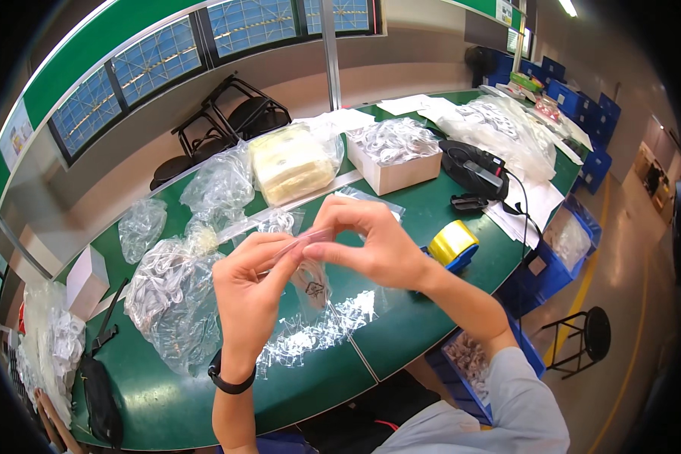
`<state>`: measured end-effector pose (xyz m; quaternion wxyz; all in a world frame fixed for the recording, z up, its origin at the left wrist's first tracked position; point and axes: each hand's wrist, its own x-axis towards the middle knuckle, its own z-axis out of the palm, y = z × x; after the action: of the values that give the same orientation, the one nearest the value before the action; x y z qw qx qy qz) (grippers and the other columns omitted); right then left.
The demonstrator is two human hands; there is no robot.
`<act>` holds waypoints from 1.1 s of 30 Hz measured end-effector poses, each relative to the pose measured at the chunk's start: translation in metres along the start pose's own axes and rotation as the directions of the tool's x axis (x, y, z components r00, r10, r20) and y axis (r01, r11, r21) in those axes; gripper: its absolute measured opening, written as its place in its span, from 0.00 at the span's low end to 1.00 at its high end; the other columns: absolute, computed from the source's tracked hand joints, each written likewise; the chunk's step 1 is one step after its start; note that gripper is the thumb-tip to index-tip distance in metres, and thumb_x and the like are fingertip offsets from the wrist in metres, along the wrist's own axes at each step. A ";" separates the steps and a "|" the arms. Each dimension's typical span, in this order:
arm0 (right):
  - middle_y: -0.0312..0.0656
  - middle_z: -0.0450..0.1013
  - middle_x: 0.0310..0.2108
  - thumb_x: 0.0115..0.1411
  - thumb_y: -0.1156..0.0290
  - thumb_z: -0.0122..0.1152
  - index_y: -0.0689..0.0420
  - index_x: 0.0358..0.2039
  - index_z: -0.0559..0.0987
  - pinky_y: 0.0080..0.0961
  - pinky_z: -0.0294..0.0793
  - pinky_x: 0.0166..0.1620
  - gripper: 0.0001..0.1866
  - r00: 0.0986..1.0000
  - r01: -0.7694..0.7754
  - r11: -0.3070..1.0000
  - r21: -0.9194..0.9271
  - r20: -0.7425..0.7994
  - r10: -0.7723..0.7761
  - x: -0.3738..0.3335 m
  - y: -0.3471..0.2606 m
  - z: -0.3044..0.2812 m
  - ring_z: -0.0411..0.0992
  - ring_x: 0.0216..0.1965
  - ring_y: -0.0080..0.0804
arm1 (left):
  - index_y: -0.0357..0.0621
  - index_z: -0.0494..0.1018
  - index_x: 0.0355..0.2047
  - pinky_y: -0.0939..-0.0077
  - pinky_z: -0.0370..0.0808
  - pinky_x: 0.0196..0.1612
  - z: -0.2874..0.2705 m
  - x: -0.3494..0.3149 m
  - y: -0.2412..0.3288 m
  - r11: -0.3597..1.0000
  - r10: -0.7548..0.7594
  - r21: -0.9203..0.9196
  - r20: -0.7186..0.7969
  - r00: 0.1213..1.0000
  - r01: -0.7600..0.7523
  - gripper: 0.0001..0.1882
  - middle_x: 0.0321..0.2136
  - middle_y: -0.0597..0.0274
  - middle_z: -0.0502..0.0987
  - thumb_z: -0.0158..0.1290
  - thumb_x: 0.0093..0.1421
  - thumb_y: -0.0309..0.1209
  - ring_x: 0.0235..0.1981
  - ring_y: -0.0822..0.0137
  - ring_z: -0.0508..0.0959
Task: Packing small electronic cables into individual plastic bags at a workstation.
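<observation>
Both hands meet above the middle of the green table, pinching the top edge of a small clear plastic bag (312,286) that hangs below them with a dark printed mark on its front. My left hand (251,274) grips the bag's edge from the left, fingers bent, a black band on its wrist. From the right, my right hand (367,236) curls in, thumb and fingertips pressed on the same edge. What the bag holds is hard to make out. Beneath it a scatter of small white pieces (321,333) lies on the table (310,397).
Left of my hands lies a large clear bag of white cables (175,295). Behind stand a yellowish wrapped stack (291,163) and a white box of bagged items (393,172). A yellow tape roll (454,244) sits right. Blue bins (533,284) and a stool (596,333) stand beyond the table.
</observation>
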<state>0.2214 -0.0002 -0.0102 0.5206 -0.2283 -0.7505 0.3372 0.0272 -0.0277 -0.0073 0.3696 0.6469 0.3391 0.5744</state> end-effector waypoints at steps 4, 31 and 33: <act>0.38 0.73 0.27 0.55 0.75 0.67 0.62 0.26 0.79 0.23 0.69 0.36 0.06 1.000 0.009 0.970 -0.244 0.002 -0.009 0.016 0.015 -0.030 0.71 0.32 0.25 | 0.33 0.82 0.37 0.84 0.75 0.34 -0.016 0.012 -0.016 0.994 -0.093 0.055 -0.021 0.995 0.094 0.07 0.32 0.61 0.82 0.59 0.60 0.23 0.31 0.75 0.80; 0.54 0.77 0.25 0.53 0.46 0.64 0.63 0.25 0.82 0.42 0.75 0.38 0.27 0.897 -0.250 0.626 -0.739 0.066 0.436 0.077 0.178 0.009 0.77 0.30 0.50 | 0.39 0.77 0.50 0.78 0.76 0.37 -0.071 0.026 -0.018 0.949 -0.233 0.218 0.007 0.972 0.226 0.20 0.40 0.58 0.82 0.48 0.69 0.42 0.34 0.69 0.83; 0.54 0.77 0.25 0.51 0.42 0.65 0.64 0.24 0.82 0.43 0.75 0.39 0.30 0.842 -0.330 0.546 -0.770 0.022 0.540 0.077 0.181 0.030 0.77 0.31 0.49 | 0.39 0.78 0.49 0.79 0.76 0.37 -0.071 0.026 -0.019 0.953 -0.229 0.209 0.013 0.973 0.222 0.20 0.38 0.59 0.83 0.49 0.68 0.42 0.34 0.70 0.82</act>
<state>0.1643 0.1664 -0.1038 0.1788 -0.5538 -0.7996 0.1484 -0.0404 0.0102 -0.0059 0.3701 0.6491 0.4615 0.4782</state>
